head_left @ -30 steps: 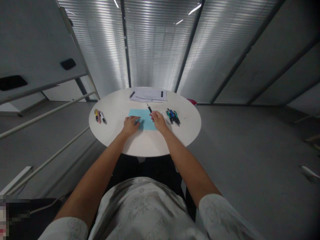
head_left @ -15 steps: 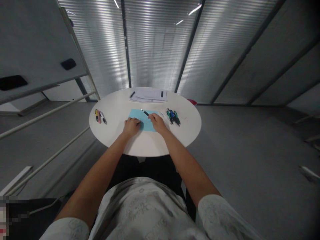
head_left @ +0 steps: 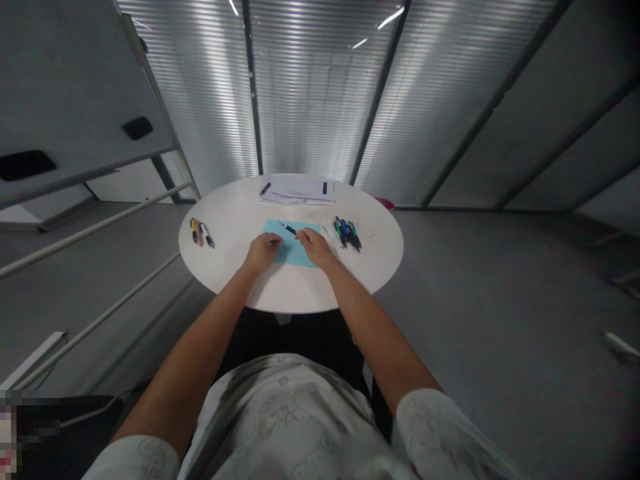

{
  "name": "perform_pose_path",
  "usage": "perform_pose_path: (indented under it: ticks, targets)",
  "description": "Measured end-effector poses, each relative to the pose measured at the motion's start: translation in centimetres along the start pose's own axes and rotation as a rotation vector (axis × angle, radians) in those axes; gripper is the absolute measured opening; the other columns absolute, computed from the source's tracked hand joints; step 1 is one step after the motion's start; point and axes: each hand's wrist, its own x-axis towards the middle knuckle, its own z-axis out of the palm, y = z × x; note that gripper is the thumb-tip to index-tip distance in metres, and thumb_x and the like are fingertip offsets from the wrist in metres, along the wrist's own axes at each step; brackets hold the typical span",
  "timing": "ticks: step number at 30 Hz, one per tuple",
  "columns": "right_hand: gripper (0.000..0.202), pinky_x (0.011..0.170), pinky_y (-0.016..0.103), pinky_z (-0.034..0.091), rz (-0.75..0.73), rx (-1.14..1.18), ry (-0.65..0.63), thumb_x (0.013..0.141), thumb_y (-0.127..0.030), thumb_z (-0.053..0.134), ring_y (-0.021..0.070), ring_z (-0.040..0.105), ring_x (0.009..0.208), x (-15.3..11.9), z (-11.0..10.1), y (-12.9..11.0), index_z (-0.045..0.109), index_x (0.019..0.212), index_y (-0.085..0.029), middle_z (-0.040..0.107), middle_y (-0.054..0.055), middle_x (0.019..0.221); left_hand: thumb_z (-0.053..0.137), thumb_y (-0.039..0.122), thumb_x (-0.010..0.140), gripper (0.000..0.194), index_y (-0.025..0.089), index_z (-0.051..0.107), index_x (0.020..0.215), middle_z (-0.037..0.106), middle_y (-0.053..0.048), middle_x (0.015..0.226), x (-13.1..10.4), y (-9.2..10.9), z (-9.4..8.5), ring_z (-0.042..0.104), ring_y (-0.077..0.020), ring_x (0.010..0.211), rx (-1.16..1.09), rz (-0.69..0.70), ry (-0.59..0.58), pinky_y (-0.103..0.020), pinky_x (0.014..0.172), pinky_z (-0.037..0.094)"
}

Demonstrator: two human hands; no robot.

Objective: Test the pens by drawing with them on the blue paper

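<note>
A light blue sheet of paper [head_left: 300, 255] lies on the round white table [head_left: 285, 293]. My right hand [head_left: 315, 247] is closed on a pen [head_left: 289, 229], which has a dark barrel and a thin pale end pointing up and left over the sheet. At the sheet's left edge, my left hand [head_left: 261, 252] is closed, its fingertips pinching a small dark piece [head_left: 273, 243]. That piece is too small to identify. Just right of my right hand is a group of dark pens [head_left: 347, 233] with green and blue parts, beside some whitish thin items [head_left: 330, 234].
Several markers [head_left: 201, 233] lie near the table's left edge. A stack of papers [head_left: 297, 190] sits at the far edge, with a dark pen [head_left: 265, 189] on its left. Metal rails [head_left: 95, 220] run along the left. A red object [head_left: 384, 203] shows behind the table.
The blue sheet has turned slightly and shifted a little toward me. My left fingers have lifted from the paper with the dark piece. The pen has tilted and moved slightly left.
</note>
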Motion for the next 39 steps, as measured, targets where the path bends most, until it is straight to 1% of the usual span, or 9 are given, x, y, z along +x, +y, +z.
perform_pose_path:
  ticks: [3,4,6,11,15,21,30,39]
  targets:
    - [0.032,0.075,0.027,0.038,-0.012,-0.036,-0.004,0.098,-0.041,0.042,0.0154,0.054,0.080,0.0,0.1,0.1,0.060,0.083,-0.020,0.059,0.001,0.081,0.067,0.025,0.072,0.008,0.022,0.070,0.079,0.067,-0.004,0.075,0.3,-0.6,-0.3,0.059,-0.0179,0.070,-0.184,-0.138,0.166,-0.034,0.074,0.048]
    - [0.031,0.075,0.026,0.037,-0.019,-0.050,-0.010,0.098,-0.041,0.043,0.0151,0.053,0.080,0.0,0.1,0.1,0.060,0.083,-0.020,0.058,0.001,0.082,0.067,0.027,0.072,0.010,0.021,0.069,0.081,0.066,-0.003,0.072,0.4,-0.7,-0.4,0.059,-0.0171,0.068,-0.245,-0.175,0.206,-0.033,0.071,0.048]
    - [0.031,0.074,0.026,0.037,-0.026,-0.084,-0.025,0.097,-0.040,0.044,0.0146,0.052,0.079,0.0,0.2,0.1,0.060,0.081,-0.020,0.057,0.001,0.081,0.068,0.028,0.072,0.014,0.020,0.067,0.083,0.065,-0.002,0.070,0.4,-0.8,-0.5,0.060,-0.0162,0.066,-0.341,-0.225,0.239,-0.031,0.067,0.047]
    - [0.030,0.071,0.025,0.034,-0.006,-0.169,-0.047,0.097,-0.039,0.046,0.0136,0.050,0.076,-0.1,0.3,0.0,0.060,0.078,-0.019,0.055,0.000,0.078,0.073,0.028,0.068,0.019,0.018,0.068,0.084,0.066,-0.004,0.072,0.3,-0.2,-0.8,0.059,-0.0149,0.067,-0.423,-0.267,0.238,-0.028,0.062,0.043]
    - [0.029,0.071,0.025,0.034,0.016,-0.214,-0.062,0.096,-0.041,0.049,0.0137,0.052,0.078,-0.2,0.3,-0.2,0.063,0.081,-0.020,0.058,0.001,0.082,0.076,0.027,0.064,0.022,0.018,0.069,0.082,0.069,-0.006,0.079,0.3,0.2,-0.9,0.059,-0.0149,0.070,-0.513,-0.298,0.244,-0.028,0.062,0.044]
    - [0.029,0.074,0.025,0.036,0.034,-0.260,-0.080,0.095,-0.042,0.051,0.0141,0.056,0.083,-0.3,0.1,-0.6,0.067,0.086,-0.020,0.062,0.003,0.086,0.079,0.025,0.062,0.024,0.019,0.069,0.082,0.068,-0.006,0.080,0.3,0.0,-1.1,0.060,-0.0140,0.072,-0.604,-0.339,0.229,-0.028,0.064,0.045]
    - [0.028,0.075,0.025,0.038,0.039,-0.275,-0.099,0.095,-0.041,0.051,0.0146,0.057,0.083,-0.4,-0.1,-1.1,0.068,0.086,-0.020,0.063,0.003,0.087,0.076,0.023,0.065,0.017,0.019,0.069,0.080,0.068,-0.006,0.081,0.1,-0.1,-1.0,0.058,-0.0138,0.070,-0.590,-0.318,0.186,-0.029,0.064,0.045]
    - [0.025,0.075,0.025,0.038,0.035,-0.266,-0.105,0.095,-0.039,0.053,0.0142,0.056,0.083,-0.4,0.0,-0.8,0.068,0.086,-0.020,0.063,0.003,0.088,0.074,0.021,0.066,0.015,0.018,0.069,0.080,0.066,-0.004,0.078,0.2,0.0,-0.9,0.056,-0.0126,0.067,-0.535,-0.330,0.202,-0.028,0.064,0.045]
